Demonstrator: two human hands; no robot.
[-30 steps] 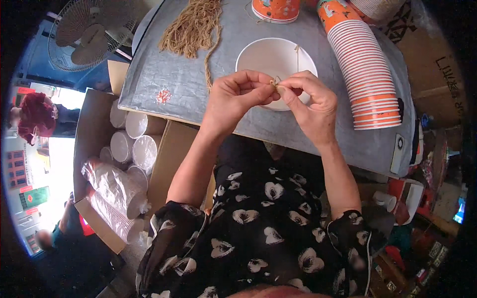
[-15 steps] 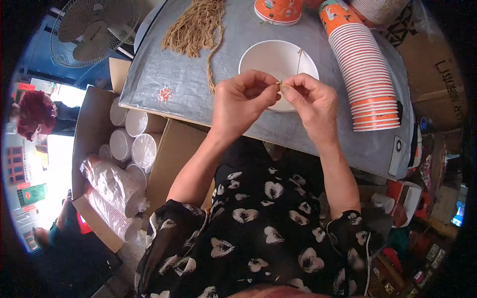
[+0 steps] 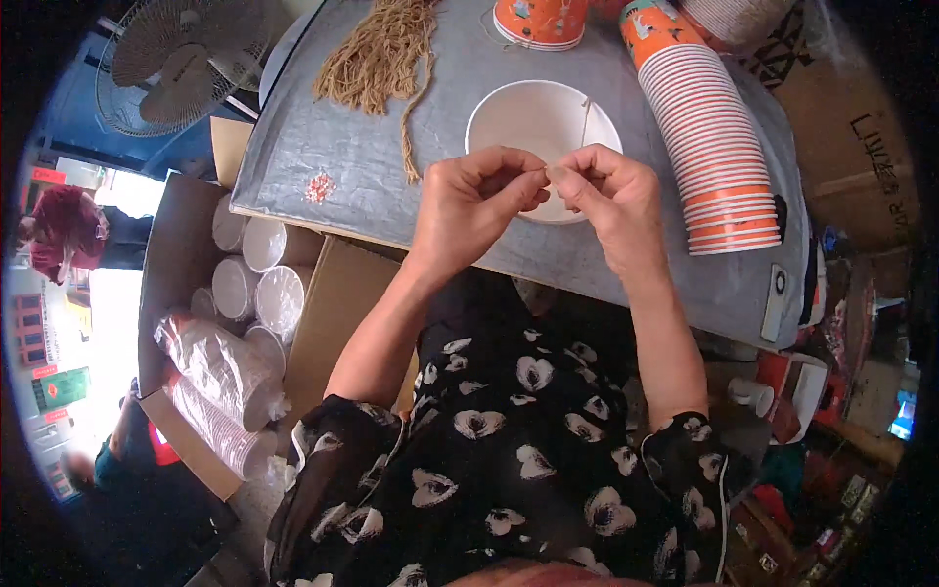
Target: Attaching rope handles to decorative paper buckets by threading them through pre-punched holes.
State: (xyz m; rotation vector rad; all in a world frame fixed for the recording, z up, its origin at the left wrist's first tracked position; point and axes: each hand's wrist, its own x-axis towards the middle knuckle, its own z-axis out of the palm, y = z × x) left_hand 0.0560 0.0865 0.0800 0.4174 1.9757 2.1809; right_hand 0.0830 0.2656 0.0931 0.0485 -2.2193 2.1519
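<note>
My left hand and my right hand meet fingertip to fingertip over the near rim of a white paper bowl on the grey table. Both pinch a thin tan string that runs up across the bowl's right side. A bundle of tan strings lies at the table's far left.
A long stack of orange paper cups lies on its side to the right; another orange cup stands behind the bowl. A cardboard box of white lidded cups and bagged cup stacks sits at lower left. A fan stands beyond.
Both hands have stayed over the bowl's near rim, with small finger movements on the string. Nothing else has moved.
</note>
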